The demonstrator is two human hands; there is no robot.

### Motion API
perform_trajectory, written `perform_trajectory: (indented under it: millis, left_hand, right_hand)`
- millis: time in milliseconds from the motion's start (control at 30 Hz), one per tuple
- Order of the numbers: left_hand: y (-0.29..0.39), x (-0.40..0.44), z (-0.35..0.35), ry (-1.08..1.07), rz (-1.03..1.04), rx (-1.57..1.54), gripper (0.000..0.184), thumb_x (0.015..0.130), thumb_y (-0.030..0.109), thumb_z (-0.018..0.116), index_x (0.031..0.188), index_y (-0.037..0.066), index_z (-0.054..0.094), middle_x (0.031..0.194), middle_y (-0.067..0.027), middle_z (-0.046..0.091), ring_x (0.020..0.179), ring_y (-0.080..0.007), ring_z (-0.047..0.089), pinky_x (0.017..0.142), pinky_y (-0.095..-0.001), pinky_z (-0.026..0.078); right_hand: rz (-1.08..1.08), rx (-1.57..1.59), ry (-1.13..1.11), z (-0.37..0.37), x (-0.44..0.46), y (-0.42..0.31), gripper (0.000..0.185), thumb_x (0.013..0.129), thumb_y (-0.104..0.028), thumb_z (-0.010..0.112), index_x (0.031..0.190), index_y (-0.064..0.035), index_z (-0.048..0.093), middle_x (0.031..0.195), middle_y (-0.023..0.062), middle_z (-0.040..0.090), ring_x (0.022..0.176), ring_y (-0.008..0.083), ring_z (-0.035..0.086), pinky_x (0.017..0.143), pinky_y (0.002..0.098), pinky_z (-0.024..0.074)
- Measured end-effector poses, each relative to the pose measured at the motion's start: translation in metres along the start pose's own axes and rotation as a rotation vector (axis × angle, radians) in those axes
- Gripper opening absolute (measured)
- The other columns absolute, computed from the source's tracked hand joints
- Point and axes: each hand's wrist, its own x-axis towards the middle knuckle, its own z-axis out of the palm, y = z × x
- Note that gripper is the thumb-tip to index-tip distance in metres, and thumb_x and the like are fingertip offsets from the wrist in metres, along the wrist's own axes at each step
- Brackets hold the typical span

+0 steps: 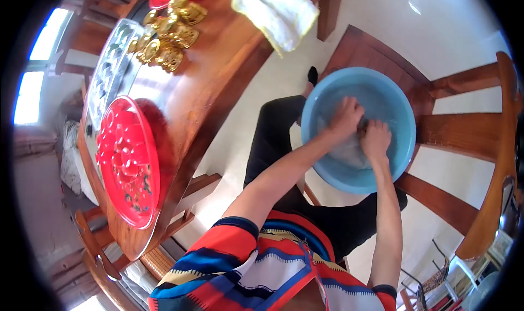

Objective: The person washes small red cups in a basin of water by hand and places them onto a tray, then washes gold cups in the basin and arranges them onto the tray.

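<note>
A light-blue round basin (404,147) of cloudy water stands on the seat of a wooden chair in front of me. Both hands are down inside it, close together near its middle. My left hand (346,118) has its fingers curled, and my right hand (376,139) is curled opposite. A small dark thing (362,125) shows between them, mostly hidden by the fingers, and I cannot make out what it is. Beneath the hands the water looks pale and greyish.
Left is a wooden table (218,76) holding a red tray (154,169) of red cups, several gold ornaments (169,38) and a clear tray (109,65). A white cloth with yellow edging (275,13) hangs over its edge. The chair's backrest (464,133) rises right of the basin.
</note>
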Motion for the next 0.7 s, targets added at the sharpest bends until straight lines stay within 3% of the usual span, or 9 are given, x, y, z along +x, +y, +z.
perform_trajectory:
  millis: [67,200,333,400,533,700]
  left_hand:
    - [0.006,-0.001,-0.004,-0.020,0.047,0.032,0.033,0.060,-0.003,0.063,0.091,0.006,0.055,0.094,-0.0156,0.047,0.083,-0.0339,0.049,0.074,-0.0417,0.044]
    - [0.020,0.001,-0.020,-0.089,-0.213,0.072,0.030,0.063,-0.004,0.062,0.091,0.005,0.055,0.091,-0.0176,0.048,0.090,-0.0377,0.049,0.076,-0.0455,0.045]
    - [0.010,-0.003,-0.011,-0.035,-0.338,-0.085,0.030,0.066,-0.003,0.064,0.094,0.004,0.057,0.092,-0.0190,0.052,0.096,-0.0384,0.052,0.081,-0.0451,0.046]
    - [0.012,0.002,-0.030,-0.065,-0.329,-0.182,0.032,0.066,-0.003,0.065,0.097,0.002,0.057,0.097,-0.0191,0.055,0.094,-0.0359,0.056,0.081,-0.0422,0.047]
    - [0.023,0.007,-0.056,-0.106,-0.455,-0.379,0.035,0.067,0.001,0.072,0.099,0.002,0.058,0.101,-0.0153,0.060,0.091,-0.0293,0.061,0.079,-0.0367,0.050]
    - [0.046,0.011,-0.081,-0.093,-0.346,-0.306,0.035,0.067,0.000,0.072,0.100,0.003,0.058,0.097,-0.0128,0.061,0.091,-0.0256,0.061,0.079,-0.0341,0.050]
  right_hand:
    - [-0.012,0.097,0.014,-0.001,0.000,0.006,0.024,0.075,-0.019,0.063,0.093,-0.0044,0.060,0.096,0.0117,0.058,0.093,0.0309,0.053,0.075,0.0449,0.0438]
    - [0.078,0.113,0.120,-0.013,-0.004,0.005,0.025,0.073,-0.017,0.066,0.094,-0.0044,0.059,0.096,0.0119,0.058,0.092,0.0336,0.054,0.077,0.0433,0.0452]
    - [0.176,0.489,0.132,-0.025,-0.015,-0.002,0.027,0.075,-0.012,0.064,0.100,-0.0048,0.056,0.099,0.0138,0.059,0.100,0.0330,0.054,0.084,0.0426,0.0436]
    - [0.245,0.660,0.165,-0.019,-0.018,0.010,0.034,0.076,-0.017,0.067,0.105,-0.0047,0.056,0.102,0.0153,0.060,0.098,0.0319,0.057,0.083,0.0397,0.0449]
    - [0.356,1.014,0.305,-0.017,-0.023,0.016,0.044,0.077,-0.017,0.071,0.115,-0.0045,0.053,0.106,0.0124,0.061,0.091,0.0221,0.061,0.082,0.0318,0.0477]
    - [0.329,1.174,0.366,-0.038,-0.033,0.013,0.048,0.079,-0.013,0.069,0.122,-0.0063,0.050,0.107,0.0103,0.060,0.093,0.0173,0.059,0.083,0.0296,0.0472]
